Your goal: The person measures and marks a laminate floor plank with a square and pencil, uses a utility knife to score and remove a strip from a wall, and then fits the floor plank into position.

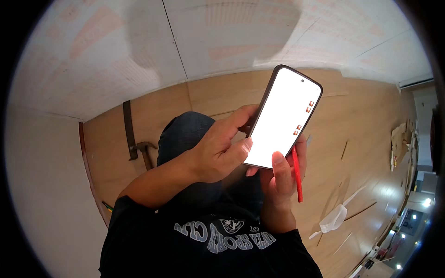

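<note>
The left hand [220, 153] is clamping the phone [282, 116] by its near left edge over the wooden floor [361, 125], while the right hand [280, 178] is closing on its near right corner and a red stick [297, 178]. Both thumbs are apparently working the display as the current step, and the next move is likely calling for a steady hold. Pale lettering is marking the black shirt [153, 245], faded red print the far wallboards [92, 39]; the glaring display is yielding no readable text.
</note>
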`<control>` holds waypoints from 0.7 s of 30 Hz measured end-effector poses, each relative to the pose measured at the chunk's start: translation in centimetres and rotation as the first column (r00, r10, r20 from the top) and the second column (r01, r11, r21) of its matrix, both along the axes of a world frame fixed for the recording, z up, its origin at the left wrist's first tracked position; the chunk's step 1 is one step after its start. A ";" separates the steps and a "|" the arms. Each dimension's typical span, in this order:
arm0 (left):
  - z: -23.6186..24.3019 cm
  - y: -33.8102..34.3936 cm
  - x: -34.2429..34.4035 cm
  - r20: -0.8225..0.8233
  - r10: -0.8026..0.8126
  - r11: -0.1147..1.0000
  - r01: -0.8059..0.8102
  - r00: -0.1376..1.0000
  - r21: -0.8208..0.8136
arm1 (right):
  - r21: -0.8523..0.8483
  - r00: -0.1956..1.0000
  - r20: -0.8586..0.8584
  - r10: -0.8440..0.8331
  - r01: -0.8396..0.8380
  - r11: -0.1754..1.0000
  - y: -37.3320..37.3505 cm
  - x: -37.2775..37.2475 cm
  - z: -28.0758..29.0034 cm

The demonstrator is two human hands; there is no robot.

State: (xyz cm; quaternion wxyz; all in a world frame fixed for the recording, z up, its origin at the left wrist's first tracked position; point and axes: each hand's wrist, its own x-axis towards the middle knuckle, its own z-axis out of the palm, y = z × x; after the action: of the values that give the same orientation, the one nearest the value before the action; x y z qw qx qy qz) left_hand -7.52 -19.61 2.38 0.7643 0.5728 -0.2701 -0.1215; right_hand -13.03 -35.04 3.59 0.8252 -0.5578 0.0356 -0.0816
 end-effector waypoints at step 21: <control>0.5 0.2 -0.3 -0.152 0.032 0.999 -0.032 0.988 0.007 | -0.008 0.998 -0.048 0.040 -0.041 0.999 0.0 0.0 0.9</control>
State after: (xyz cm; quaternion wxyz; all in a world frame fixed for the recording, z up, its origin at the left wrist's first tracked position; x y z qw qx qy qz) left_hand -7.83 -19.38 2.92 0.7832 0.5679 -0.2017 -0.1531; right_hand -13.07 -35.05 4.51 0.8229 -0.5641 0.0435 -0.0519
